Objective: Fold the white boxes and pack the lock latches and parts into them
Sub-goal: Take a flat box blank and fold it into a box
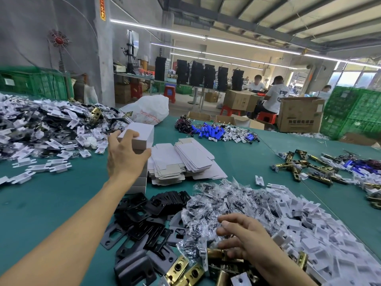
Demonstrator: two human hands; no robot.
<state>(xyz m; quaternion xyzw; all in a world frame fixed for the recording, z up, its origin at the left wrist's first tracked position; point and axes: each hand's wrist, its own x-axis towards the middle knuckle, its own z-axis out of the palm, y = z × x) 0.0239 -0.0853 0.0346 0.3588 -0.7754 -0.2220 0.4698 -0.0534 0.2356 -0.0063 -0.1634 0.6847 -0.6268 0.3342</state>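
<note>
On the left of the green bench (51,203), a heap of white plastic clips (51,129) lies within reach. Our left hand (125,155) spans the top folded white cardboard box (137,137) of a stack, fingers and thumb curled round its sides, probably to keep it square. Just beside it lie flat white box blanks (185,159), ready for folding. Our right hand (243,238), fingers bent, rests on clear bags of small dark parts (206,207) and a brass lock latch (215,253); we cannot tell whether it grips anything.
</note>
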